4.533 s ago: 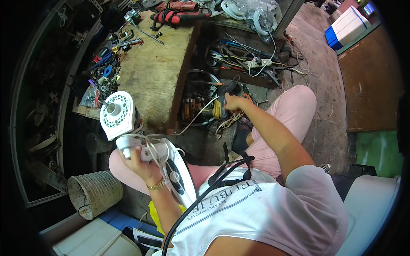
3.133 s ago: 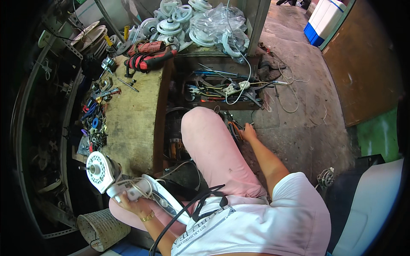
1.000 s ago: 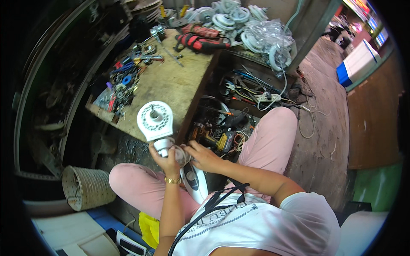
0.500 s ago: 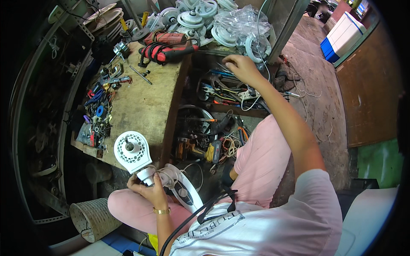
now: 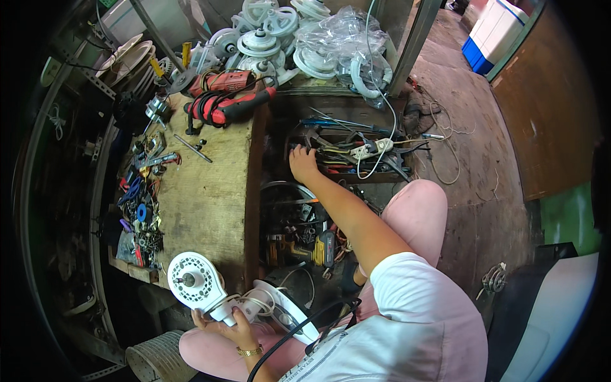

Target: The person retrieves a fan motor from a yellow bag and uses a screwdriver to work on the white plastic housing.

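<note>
My left hand is closed round the white neck of an electric fan, just under its round, slotted motor housing with a shaft sticking out. A pale cord is wound about the neck, and the fan's white base rests by my legs. My right hand reaches down at the left end of a tool tray, its fingers a little apart and bent among the tools. Nothing shows in its grip, though the fingertips are partly hidden. Pliers and a white power strip lie beside it.
A wooden bench stands at left with red power tools and scattered small parts. Below the tray lies a yellow cordless drill. White fan parts are piled at the back. A cord trails over the floor at right.
My right hand has come down from above the tray's far side to its left end. My left hand still holds the fan, whose housing has tilted slightly. The view has shifted.
</note>
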A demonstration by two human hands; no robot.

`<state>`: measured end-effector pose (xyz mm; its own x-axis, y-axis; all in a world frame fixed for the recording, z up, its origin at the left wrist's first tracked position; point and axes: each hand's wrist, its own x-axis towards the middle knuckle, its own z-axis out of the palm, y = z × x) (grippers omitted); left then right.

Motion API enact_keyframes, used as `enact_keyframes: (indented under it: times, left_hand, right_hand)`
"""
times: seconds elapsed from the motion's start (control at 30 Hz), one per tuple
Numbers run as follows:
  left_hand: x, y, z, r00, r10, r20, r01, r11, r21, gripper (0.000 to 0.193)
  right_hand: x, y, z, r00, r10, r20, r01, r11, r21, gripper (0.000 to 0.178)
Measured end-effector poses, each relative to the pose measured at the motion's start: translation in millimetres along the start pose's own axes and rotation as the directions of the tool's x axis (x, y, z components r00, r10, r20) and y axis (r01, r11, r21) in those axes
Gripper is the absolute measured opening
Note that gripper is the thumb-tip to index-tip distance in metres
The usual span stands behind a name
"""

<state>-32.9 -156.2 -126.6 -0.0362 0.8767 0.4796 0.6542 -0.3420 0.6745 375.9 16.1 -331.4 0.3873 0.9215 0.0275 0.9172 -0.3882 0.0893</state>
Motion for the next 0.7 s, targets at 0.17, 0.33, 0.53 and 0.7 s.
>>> enact_keyframes:
  times: [0.17,0.33,0.53,0.7]
  left_hand:
    - [-4.4,-7.7,2.1,0.998,-0.004,-0.056,0.003,1.0,-0.026,0.086]
    - [-4.6,-6.6,3.1,0.998,-0.052,-0.026,0.049,0.994,-0.099,0.088]
    - [-8.5,-17.4,1.6,0.993,-0.119,-0.008,0.118,0.99,-0.078,0.089]
    - [-6.0,-2.3,2.4,0.99,-0.132,-0.046,0.129,0.989,-0.068,0.09]
  right_hand:
    - [-10.9,10.6,-34.8,0.96,-0.249,0.131,0.224,0.958,0.18,0.033]
    - [27.6,71.7,-62.4,0.944,-0.05,-0.326,0.19,0.891,0.413,0.014]
    - [40.9,244.1,-48.6,0.96,0.267,-0.084,-0.22,0.905,0.363,0.017]
    - [12.9,257.2,-21.7,0.884,0.272,0.381,-0.349,0.925,0.151,0.03]
